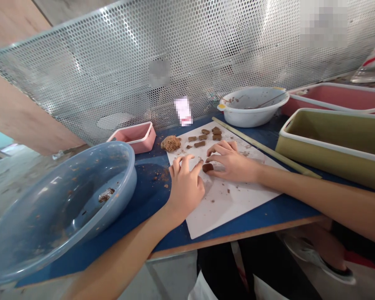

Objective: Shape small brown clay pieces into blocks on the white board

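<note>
A small dark-brown clay piece (207, 167) sits on the white sheet (225, 200), between the thumb and index finger of my right hand (231, 163), which are closed around it. My left hand (187, 187) is just to the left, palm down with fingers bent and spread; its index fingertip comes close to the piece. Whether that fingertip touches it, I cannot tell. Beyond the hands, several short clay pieces (200, 144) are laid out on the sheet. At the sheet's left edge is a rough, crumbly lump of lighter clay (171, 143).
A large blue basin (124, 166) takes up the table's left side, a small pink tub (143, 139) behind it. A bamboo stick (265, 148) crosses the sheet's right edge. A white basin (252, 116) and green trough (331, 146) stand right. Perforated metal (200, 46) closes the back.
</note>
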Tool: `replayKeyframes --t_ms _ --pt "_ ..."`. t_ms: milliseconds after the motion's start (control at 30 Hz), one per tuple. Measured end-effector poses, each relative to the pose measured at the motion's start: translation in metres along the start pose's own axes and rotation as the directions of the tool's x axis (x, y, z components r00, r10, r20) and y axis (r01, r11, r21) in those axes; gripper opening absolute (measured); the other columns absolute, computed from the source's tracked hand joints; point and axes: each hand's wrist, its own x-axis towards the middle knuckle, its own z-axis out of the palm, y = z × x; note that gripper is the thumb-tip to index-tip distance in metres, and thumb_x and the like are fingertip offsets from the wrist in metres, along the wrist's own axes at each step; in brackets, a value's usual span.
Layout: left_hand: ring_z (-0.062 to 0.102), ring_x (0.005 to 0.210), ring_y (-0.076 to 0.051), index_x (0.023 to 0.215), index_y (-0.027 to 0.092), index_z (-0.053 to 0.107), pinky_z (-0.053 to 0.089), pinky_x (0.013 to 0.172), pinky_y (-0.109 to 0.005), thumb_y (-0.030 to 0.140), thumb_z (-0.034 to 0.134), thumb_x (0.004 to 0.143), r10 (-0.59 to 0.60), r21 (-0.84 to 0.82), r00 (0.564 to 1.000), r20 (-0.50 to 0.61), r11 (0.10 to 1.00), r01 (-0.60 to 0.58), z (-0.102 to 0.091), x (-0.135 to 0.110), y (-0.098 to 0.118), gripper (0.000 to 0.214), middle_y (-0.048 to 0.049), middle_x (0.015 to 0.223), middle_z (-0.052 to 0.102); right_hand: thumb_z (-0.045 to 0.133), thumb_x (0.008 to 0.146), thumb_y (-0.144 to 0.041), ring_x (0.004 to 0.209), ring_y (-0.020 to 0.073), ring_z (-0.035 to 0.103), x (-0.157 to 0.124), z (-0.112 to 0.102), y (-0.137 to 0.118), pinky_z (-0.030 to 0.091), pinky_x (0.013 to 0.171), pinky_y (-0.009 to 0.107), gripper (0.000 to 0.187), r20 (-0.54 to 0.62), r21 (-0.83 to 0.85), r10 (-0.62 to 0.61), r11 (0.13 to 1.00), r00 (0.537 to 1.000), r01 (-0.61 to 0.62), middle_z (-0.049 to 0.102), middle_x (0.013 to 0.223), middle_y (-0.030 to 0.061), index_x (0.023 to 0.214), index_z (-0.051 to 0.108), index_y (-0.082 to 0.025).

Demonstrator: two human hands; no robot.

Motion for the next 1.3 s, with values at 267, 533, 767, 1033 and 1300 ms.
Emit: replayKeyframes --t_ms 267,533,767,1033,1300 --pt "0.053 0.136 -0.034 0.124 0.026 0.086 0.047 0.124 -0.056 0.005 0.058 0.095 -0.09 -0.182 0.995 -0.045 0.98 0.08 0.014 0.014 -0.024 0.046 -0.0106 0.142 0.068 0.072 0.105 -0.043 0.129 0.0366 0.058 0.0 0.002 -0.002 0.04 0.105 0.056 0.021 0.024 -0.008 0.017 1.0 1.0 -0.017 0.07 0.134 0.0135 0.107 0.08 -0.024" --pt "0.057 0.132 -0.033 0.117 0.027 0.087 0.048 0.123 -0.054 0.006 0.058 0.095 -0.131 -0.247 0.988 -0.078 0.963 0.108 0.019 0.018 -0.03 0.042 -0.0091 0.134 0.07 0.075 0.099 -0.039 0.125 0.0359 0.059 0.002 0.003 -0.003 0.04 0.103 0.055 0.017 0.004 0.044 0.066 0.997 0.998 -0.066 0.07 0.129 0.0122 0.097 0.079 -0.023" --pt "0.059 0.127 -0.033 0.114 0.027 0.087 0.051 0.118 -0.056 0.003 0.06 0.092 -0.118 -0.294 0.982 -0.145 0.953 0.071 0.029 0.019 -0.037 0.042 -0.0092 0.128 0.071 0.077 0.096 -0.044 0.124 0.0364 0.06 0.006 -0.002 0.002 0.04 0.109 0.059 0.022 0.021 0.171 0.131 0.976 0.991 -0.132 0.071 0.126 0.0128 0.097 0.079 -0.023" --pt "0.061 0.124 -0.033 0.112 0.027 0.086 0.052 0.115 -0.058 0.002 0.059 0.091 -0.096 -0.327 0.979 -0.179 0.944 0.033 0.036 0.019 -0.041 0.042 -0.0091 0.125 0.072 0.08 0.095 -0.069 0.106 0.0273 0.07 0.013 -0.019 0.01 0.054 0.094 0.041 0.048 0.218 0.756 0.22 0.577 0.951 -0.307 0.072 0.124 0.012 0.099 0.086 -0.022" --pt "0.059 0.124 -0.033 0.109 0.026 0.086 0.051 0.115 -0.057 0.002 0.061 0.09 -0.093 -0.336 0.985 -0.145 0.941 0.04 0.037 0.018 -0.041 0.039 -0.0089 0.125 0.071 0.085 0.093 -0.064 0.107 0.0257 0.068 0.013 -0.014 0.012 0.056 0.097 0.039 0.044 0.229 0.895 0.198 0.342 0.953 -0.286 0.075 0.117 0.012 0.098 0.088 -0.02"
